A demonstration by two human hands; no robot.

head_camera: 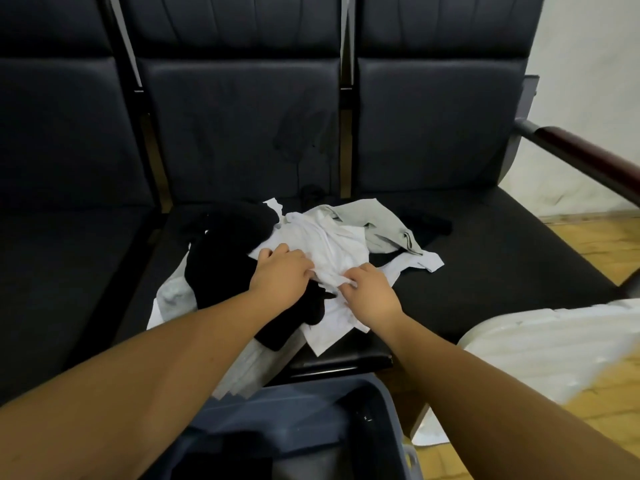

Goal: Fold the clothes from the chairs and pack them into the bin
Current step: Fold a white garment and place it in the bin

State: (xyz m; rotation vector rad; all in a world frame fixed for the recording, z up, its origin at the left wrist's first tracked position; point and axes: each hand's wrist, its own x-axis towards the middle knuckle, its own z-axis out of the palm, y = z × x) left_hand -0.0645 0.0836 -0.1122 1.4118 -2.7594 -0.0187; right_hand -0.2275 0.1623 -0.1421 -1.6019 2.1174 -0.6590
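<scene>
Both hands were down on the pile of clothes at the front edge of the middle chair seat (242,143). The left hand (282,273) and right hand (369,289) each had fingers curled into the same white garment (332,251), pinching its bunched near edge close together, nearly touching. The white garment ran away from the hands toward the seat back, its long axis roughly front to back, so neither hand was clearly nearer. A black garment (225,258) lay just left of it, partly under the left hand, and a grey garment (377,226) lay over its far right side. The bin (377,417) stood below the front edge, near the person. Lifting the white piece free likely meant drawing it from under the grey one.
</scene>
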